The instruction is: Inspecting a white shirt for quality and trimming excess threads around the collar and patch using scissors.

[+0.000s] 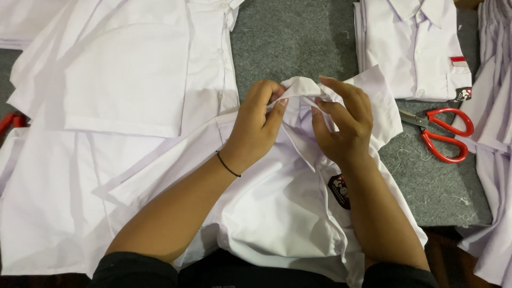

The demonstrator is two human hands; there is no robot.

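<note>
— How far along?
— Midway, by the look. Grey-covered bench [288,37] spread with white shirts: loose unfolded ones [128,80] over the left half, one folded shirt [413,48] already at the far right corner.
— And the shirt in hand?
— White shirt [277,208] at the near edge, middle, body rumpled, unfolded. Collar [301,88] pinched by left hand [256,125] and right hand [341,128], both closed on it.
— Anything else?
— Red-handled scissors [442,133] lying untouched near the right edge.

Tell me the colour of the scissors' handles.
Red. The scissors lie on the grey surface right of the right hand, clearest in the head view.
</note>
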